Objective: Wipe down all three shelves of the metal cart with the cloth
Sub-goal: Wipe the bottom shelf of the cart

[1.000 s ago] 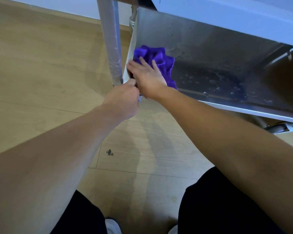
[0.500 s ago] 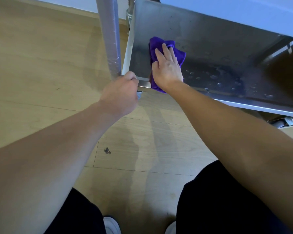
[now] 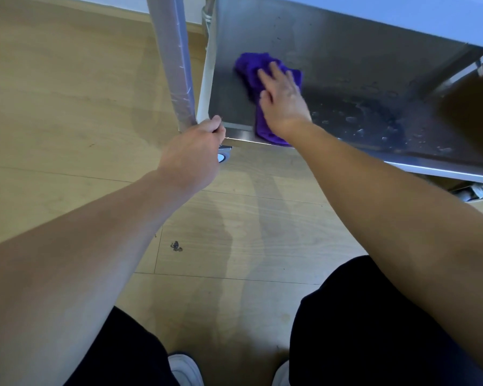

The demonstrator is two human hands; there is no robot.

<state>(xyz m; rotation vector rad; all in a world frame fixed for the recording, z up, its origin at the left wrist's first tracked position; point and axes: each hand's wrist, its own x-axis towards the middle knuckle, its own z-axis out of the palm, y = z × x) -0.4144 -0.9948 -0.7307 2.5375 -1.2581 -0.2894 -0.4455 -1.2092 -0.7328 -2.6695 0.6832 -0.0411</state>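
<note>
- Seen from above by a head camera: nearest are the person's dark-clad legs and white shoes [image 3: 186,369] on a wooden floor [image 3: 53,121].
- Just short of the shelf's front corner, the left hand [image 3: 191,151] is closed around the foot of the cart's metal post [image 3: 176,62], seemingly steadying the cart.
- The shelf [image 3: 332,51] is a low metal tray, probably the cart's bottom one; a wheel [image 3: 223,156] shows under its front corner.
- On the shelf's near left part, the right hand [image 3: 283,100] lies flat with fingers spread, pressing down a purple cloth [image 3: 258,71]; the cloth's tail hangs over the front edge.
- Right of the cloth, water drops [image 3: 354,121] dot the shelf, so that side looks unwiped; the left part looks dry.
- Judgement: this shelf is partly done. The other shelves are out of sight, so their state cannot be told.
</note>
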